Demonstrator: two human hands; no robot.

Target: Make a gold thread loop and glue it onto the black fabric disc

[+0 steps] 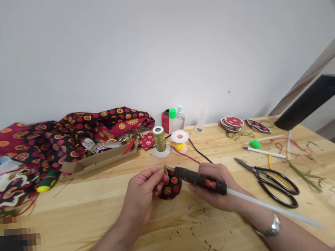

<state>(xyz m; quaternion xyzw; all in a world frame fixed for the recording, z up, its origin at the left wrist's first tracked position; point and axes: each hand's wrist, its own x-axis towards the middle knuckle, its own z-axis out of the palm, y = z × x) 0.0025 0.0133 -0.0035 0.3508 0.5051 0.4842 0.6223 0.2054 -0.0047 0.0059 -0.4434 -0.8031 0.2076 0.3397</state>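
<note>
My left hand (144,193) pinches a small round piece covered in black fabric with red and yellow dots (169,187), holding it just above the wooden table (111,219). My right hand (218,187) is wrapped round a black glue gun (200,179) with an orange trigger. A long clear glue stick (272,208) sticks out of its back. The gun's nozzle touches the top edge of the fabric piece, close to my left fingertips.
Black scissors (272,181) lie right of my hands. Behind are a gold thread spool (159,139), a yellow cord reel (179,140), small bottles (176,119), fabric-covered discs (232,122), a cardboard tray (100,159), patterned cloth (55,138), pens and loose threads.
</note>
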